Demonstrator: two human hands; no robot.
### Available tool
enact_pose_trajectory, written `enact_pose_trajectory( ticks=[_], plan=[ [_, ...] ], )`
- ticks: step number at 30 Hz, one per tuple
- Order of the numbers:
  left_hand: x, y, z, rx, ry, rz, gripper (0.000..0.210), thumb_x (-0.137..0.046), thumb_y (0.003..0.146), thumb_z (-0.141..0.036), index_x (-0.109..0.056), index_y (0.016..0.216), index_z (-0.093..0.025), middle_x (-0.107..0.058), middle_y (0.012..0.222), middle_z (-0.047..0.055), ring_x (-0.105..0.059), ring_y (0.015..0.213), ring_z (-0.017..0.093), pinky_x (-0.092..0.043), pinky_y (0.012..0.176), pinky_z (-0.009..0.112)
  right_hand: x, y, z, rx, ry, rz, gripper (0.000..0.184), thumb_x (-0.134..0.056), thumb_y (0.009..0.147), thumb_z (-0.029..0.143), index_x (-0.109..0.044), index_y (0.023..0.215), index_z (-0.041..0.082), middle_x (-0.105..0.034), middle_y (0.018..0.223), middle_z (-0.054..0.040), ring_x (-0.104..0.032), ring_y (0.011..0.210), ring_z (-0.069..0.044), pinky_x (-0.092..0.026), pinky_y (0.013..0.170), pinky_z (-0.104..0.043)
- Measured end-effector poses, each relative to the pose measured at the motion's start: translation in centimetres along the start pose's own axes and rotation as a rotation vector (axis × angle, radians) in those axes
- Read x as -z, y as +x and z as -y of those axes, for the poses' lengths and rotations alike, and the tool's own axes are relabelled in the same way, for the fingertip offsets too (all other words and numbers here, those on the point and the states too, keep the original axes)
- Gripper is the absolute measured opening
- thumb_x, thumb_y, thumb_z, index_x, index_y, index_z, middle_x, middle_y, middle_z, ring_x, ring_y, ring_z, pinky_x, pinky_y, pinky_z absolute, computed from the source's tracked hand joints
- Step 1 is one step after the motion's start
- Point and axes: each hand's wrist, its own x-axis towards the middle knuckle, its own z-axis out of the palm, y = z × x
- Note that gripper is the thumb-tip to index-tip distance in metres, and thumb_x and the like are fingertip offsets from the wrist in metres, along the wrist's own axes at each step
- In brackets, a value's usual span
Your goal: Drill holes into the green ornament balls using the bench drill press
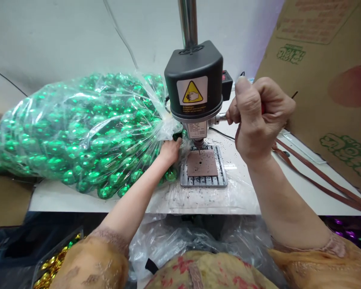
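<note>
A small bench drill press (195, 84) with a black motor cover stands before me, its drill bit above a brown square pad (209, 165) with a small dark hole. My right hand (258, 116) is closed around the feed handle, whose red knob shows between the fingers. Just left of the drill, my left hand (170, 151) is at the gathered mouth of a clear plastic bag (87, 134) full of shiny green faceted balls. Its thumb presses against something dark; the other fingers are mostly hidden. The slotted metal base (222, 176) carries dark shavings.
A large cardboard box (327, 84) stands at the right. Brown straps (319, 170) lie on the white table (243, 200). Clear plastic sheeting (168, 237) hangs below the front edge, and a container of gold balls (52, 261) is at the lower left.
</note>
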Motion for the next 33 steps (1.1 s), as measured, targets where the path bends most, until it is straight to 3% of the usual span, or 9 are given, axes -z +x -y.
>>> enact_pose_trajectory(
  ticks=[2, 6, 11, 13, 16, 20, 23, 29, 33],
  plan=[
    [1.2, -1.3, -0.2, -0.029, -0.061, -0.062, 0.035, -0.062, 0.084, -0.016, -0.06, 0.119, -0.016, -0.061, 0.109, 0.015, -0.063, 0.098, 0.029, -0.05, 0.088, 0.041, 0.0, 0.0, -0.1, -0.001, -0.001, 0.006, 0.047, -0.062, 0.09, 0.035, -0.032, 0.056, 0.021, -0.029, 0.048, 0.0069, -0.033, 0.041, -0.005, -0.026, 0.044, -0.028],
    [2.5, -5.6, -1.6, -0.119, -0.417, -0.369, 0.034, -0.061, 0.087, -0.022, -0.058, 0.121, -0.022, -0.055, 0.116, 0.009, -0.06, 0.109, 0.023, -0.052, 0.093, 0.036, 0.0, 0.0, 0.0, 0.001, 0.016, 0.008, 0.046, -0.062, 0.091, 0.033, -0.033, 0.058, 0.02, -0.03, 0.051, 0.0069, -0.034, 0.043, -0.003, -0.028, 0.046, -0.025],
    [0.9, -11.1, -5.1, -0.133, -0.478, -0.642, 0.033, -0.07, 0.084, -0.021, -0.057, 0.114, -0.024, -0.056, 0.119, 0.009, -0.058, 0.115, 0.022, -0.052, 0.096, 0.038, -0.1, -0.1, 0.2, -0.012, 0.019, 0.001, 0.046, -0.061, 0.091, 0.032, -0.032, 0.058, 0.02, -0.028, 0.051, 0.007, -0.034, 0.043, -0.003, -0.028, 0.047, -0.025],
    [-0.2, -12.1, -6.4, -0.103, -0.506, -0.62, 0.033, -0.069, 0.087, -0.023, -0.058, 0.118, -0.024, -0.054, 0.122, 0.01, -0.056, 0.118, 0.023, -0.05, 0.101, 0.04, -0.1, 0.0, 0.1, 0.005, 0.021, 0.009, 0.046, -0.062, 0.09, 0.034, -0.032, 0.058, 0.02, -0.027, 0.051, 0.0073, -0.034, 0.042, -0.003, -0.027, 0.045, -0.025],
    [-1.7, -11.7, -7.4, 0.082, -0.851, -0.441, 0.032, -0.059, 0.095, -0.037, -0.056, 0.123, -0.023, -0.058, 0.118, 0.01, -0.06, 0.112, 0.021, -0.052, 0.097, 0.036, -0.1, 0.1, -0.1, 0.022, 0.033, 0.01, 0.046, -0.062, 0.09, 0.034, -0.032, 0.058, 0.02, -0.027, 0.051, 0.0075, -0.035, 0.041, -0.003, -0.025, 0.044, -0.026],
    [-3.1, -9.5, -7.2, 0.338, -1.349, -0.3, 0.045, -0.056, 0.094, -0.054, -0.049, 0.13, -0.027, -0.063, 0.113, 0.006, -0.065, 0.099, 0.016, -0.056, 0.084, 0.027, 0.0, 0.0, 0.1, 0.026, 0.052, 0.019, 0.044, -0.061, 0.091, 0.029, -0.033, 0.058, 0.019, -0.029, 0.052, 0.0077, -0.035, 0.042, -0.002, -0.027, 0.046, -0.025],
    [-3.4, -8.2, -6.5, 0.408, -1.518, -0.255, 0.047, -0.061, 0.09, -0.055, -0.052, 0.128, -0.029, -0.063, 0.12, 0.005, -0.066, 0.101, 0.015, -0.056, 0.084, 0.027, 0.0, -0.1, 0.5, -0.01, 0.035, 0.019, 0.044, -0.06, 0.092, 0.028, -0.033, 0.058, 0.019, -0.03, 0.053, 0.0072, -0.035, 0.043, -0.002, -0.029, 0.048, -0.025],
    [-4.0, -7.7, -6.0, 0.366, -1.444, -0.304, 0.045, -0.069, 0.085, -0.054, -0.055, 0.117, -0.026, -0.066, 0.108, 0.003, -0.066, 0.093, 0.014, -0.055, 0.081, 0.025, -0.1, -0.1, 0.4, -0.019, -0.003, 0.015, 0.047, -0.059, 0.092, 0.038, -0.031, 0.059, 0.02, -0.027, 0.054, 0.0068, -0.032, 0.043, -0.003, -0.031, 0.048, -0.026],
    [-4.5, -7.5, -5.9, 0.267, -1.275, -0.338, 0.052, -0.073, 0.082, -0.054, -0.058, 0.12, -0.023, -0.067, 0.118, 0.008, -0.066, 0.105, 0.018, -0.053, 0.091, 0.03, -0.1, -0.1, 0.1, 0.008, 0.017, 0.027, 0.046, -0.06, 0.091, 0.035, -0.032, 0.059, 0.02, -0.027, 0.054, 0.007, -0.033, 0.043, -0.003, -0.03, 0.048, -0.026]
  ],
)
